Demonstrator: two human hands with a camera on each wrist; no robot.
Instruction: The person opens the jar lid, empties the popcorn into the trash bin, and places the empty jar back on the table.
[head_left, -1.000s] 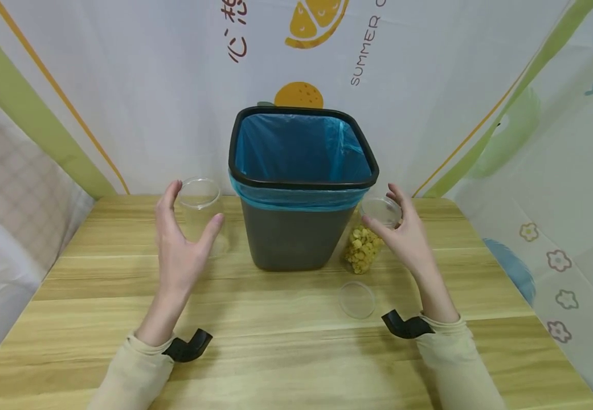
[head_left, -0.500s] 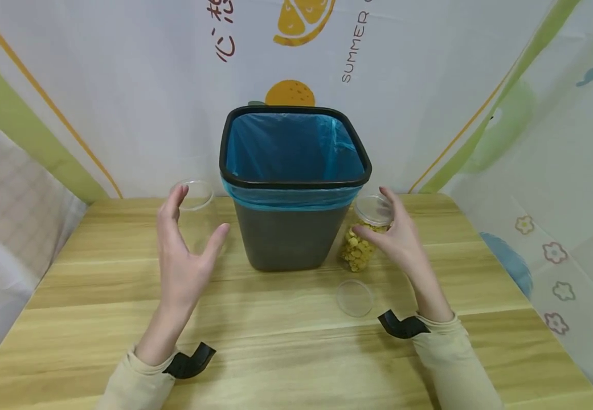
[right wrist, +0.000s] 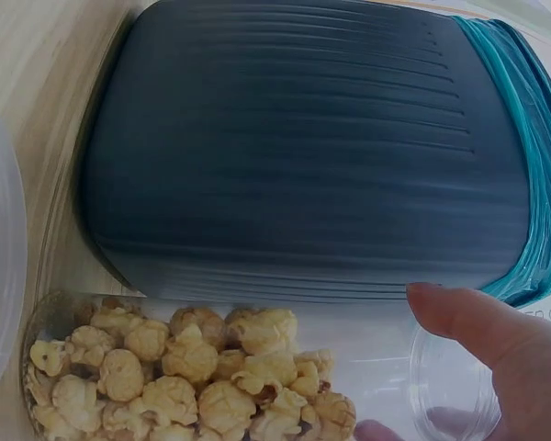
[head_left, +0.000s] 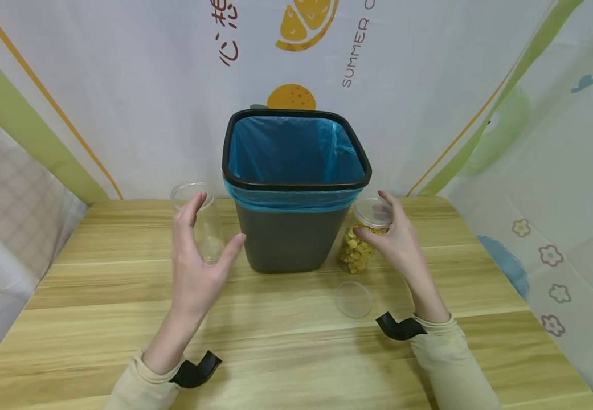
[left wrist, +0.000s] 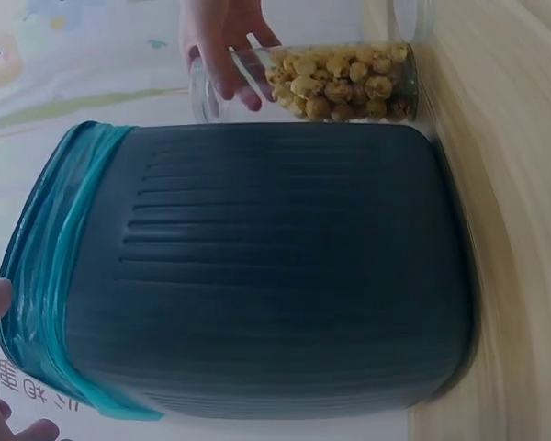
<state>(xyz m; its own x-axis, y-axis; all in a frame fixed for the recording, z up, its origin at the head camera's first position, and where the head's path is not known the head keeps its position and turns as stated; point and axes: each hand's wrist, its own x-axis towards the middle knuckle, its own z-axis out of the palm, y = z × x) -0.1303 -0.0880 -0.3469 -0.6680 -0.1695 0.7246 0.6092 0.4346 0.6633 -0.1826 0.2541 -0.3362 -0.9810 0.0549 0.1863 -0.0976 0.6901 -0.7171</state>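
Observation:
My right hand (head_left: 397,242) curves round the upper part of a clear plastic jar of popcorn (head_left: 356,250), thumb on the near side and fingers behind. In the right wrist view the thumb (right wrist: 477,322) lies along the jar near its rim, above the popcorn (right wrist: 193,377). My left hand (head_left: 199,273) is held in the air with thumb and fingers spread apart, nothing between them. Behind it stands an empty clear jar (head_left: 211,228), partly covered by the fingers. Between the two jars is a dark grey trash bin (head_left: 288,239) with a blue liner (head_left: 296,148).
A round clear lid (head_left: 354,300) lies flat on the wooden table (head_left: 275,353) in front of the popcorn jar. Printed white cloth (head_left: 173,102) hangs behind the table, and more cloth (head_left: 547,188) hangs along the right side.
My left hand has moved from around the empty jar rightward and nearer to me, leaving the jar standing. The right hand stays at the popcorn jar. The head view has shifted slightly.

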